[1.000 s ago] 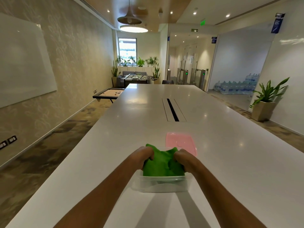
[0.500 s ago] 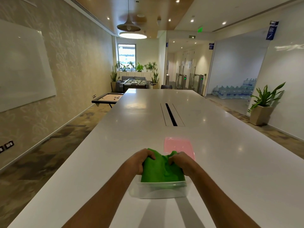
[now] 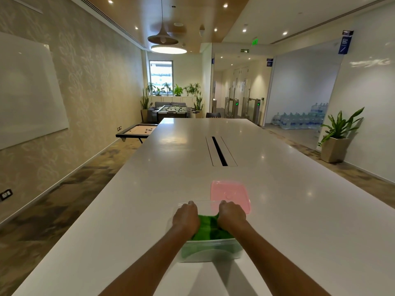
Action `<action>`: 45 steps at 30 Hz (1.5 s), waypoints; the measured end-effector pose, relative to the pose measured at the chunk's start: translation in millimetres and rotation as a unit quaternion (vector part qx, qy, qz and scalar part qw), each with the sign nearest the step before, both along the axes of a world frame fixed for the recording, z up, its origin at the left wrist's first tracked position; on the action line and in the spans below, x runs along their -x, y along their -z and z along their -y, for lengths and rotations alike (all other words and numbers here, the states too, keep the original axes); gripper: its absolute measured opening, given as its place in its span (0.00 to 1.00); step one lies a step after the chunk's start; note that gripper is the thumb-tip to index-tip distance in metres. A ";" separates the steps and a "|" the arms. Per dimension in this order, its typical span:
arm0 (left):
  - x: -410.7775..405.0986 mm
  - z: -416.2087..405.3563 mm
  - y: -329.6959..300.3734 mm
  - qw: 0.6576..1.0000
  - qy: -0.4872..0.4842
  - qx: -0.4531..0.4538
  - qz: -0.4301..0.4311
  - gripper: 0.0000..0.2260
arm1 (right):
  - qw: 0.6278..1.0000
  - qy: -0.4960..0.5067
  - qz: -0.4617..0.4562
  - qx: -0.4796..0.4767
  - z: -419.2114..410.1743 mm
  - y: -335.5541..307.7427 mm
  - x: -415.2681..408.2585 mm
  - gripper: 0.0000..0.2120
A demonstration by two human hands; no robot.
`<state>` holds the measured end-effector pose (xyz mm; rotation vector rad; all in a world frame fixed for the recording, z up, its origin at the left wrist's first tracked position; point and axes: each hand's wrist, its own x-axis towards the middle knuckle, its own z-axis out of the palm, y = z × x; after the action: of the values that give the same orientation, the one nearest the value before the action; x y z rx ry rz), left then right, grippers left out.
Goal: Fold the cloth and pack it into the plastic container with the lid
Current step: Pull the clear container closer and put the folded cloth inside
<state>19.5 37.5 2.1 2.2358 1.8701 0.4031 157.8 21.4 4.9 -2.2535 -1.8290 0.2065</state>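
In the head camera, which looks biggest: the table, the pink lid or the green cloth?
1. table, by far.
2. and 3. lid and cloth: they look alike, and hands hide part of the cloth, so no ranking.

The green folded cloth [image 3: 210, 228] lies inside the clear rectangular plastic container [image 3: 210, 252], filling its lower part and showing through the near wall. The container stands upright on the table. The pink flat plastic lid [image 3: 230, 194] lies just beyond the container's far right corner, off the container.
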 end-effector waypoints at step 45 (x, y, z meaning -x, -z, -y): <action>-17.6 -65.5 -52.5 0.983 0.140 -0.077 0.089 0.09 | 0.986 -0.088 0.069 -0.123 -24.7 -45.4 -52.6 0.08</action>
<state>37.1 103.0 54.5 2.4249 1.4550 0.6933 210.5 46.1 50.3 -1.9849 -2.0018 -0.1435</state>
